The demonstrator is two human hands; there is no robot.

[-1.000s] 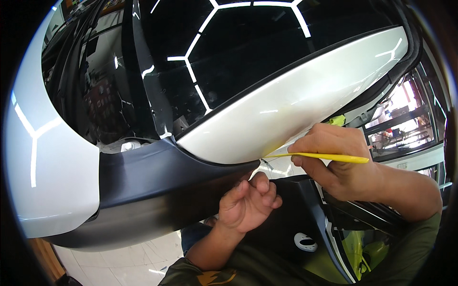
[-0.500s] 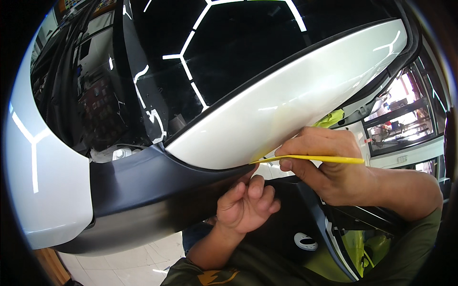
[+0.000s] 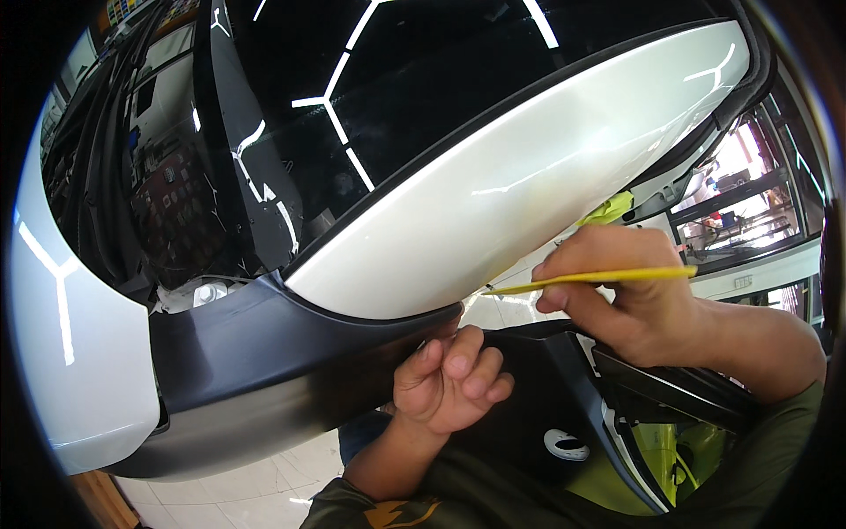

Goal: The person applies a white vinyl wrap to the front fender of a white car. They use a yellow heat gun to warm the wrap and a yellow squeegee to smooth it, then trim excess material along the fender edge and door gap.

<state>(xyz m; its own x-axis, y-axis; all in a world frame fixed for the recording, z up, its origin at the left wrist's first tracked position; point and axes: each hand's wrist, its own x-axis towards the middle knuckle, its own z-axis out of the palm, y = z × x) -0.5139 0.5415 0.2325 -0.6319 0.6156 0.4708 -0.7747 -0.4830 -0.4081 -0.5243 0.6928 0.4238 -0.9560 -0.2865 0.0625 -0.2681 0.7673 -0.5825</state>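
Observation:
My right hand (image 3: 621, 291) grips a slim yellow tool (image 3: 652, 275) whose thin tip sits by the lower edge of a long pearl-white body panel (image 3: 520, 167), near where it meets dark grey trim (image 3: 238, 344). Below that trim my left hand (image 3: 445, 379) is turned palm up, its fingers loosely curled and apart, with nothing visible in it. The upper fingertips are at or near the trim edge; contact is unclear. A yellow-green cloth (image 3: 608, 210) shows behind the white panel, just above my right hand.
A silver-white panel (image 3: 88, 370) curves along the left, beside dark glass (image 3: 423, 70) with bright light reflections. An open door (image 3: 538, 388) with a white-and-black sticker is below the hands. A tiled floor (image 3: 238, 485) and bright windows (image 3: 731, 203) show beyond the car.
My right hand and the yellow tool have risen slightly, the tip drawing right from the trim's end since half a second ago. My left hand stays curled below. The view has shifted a little.

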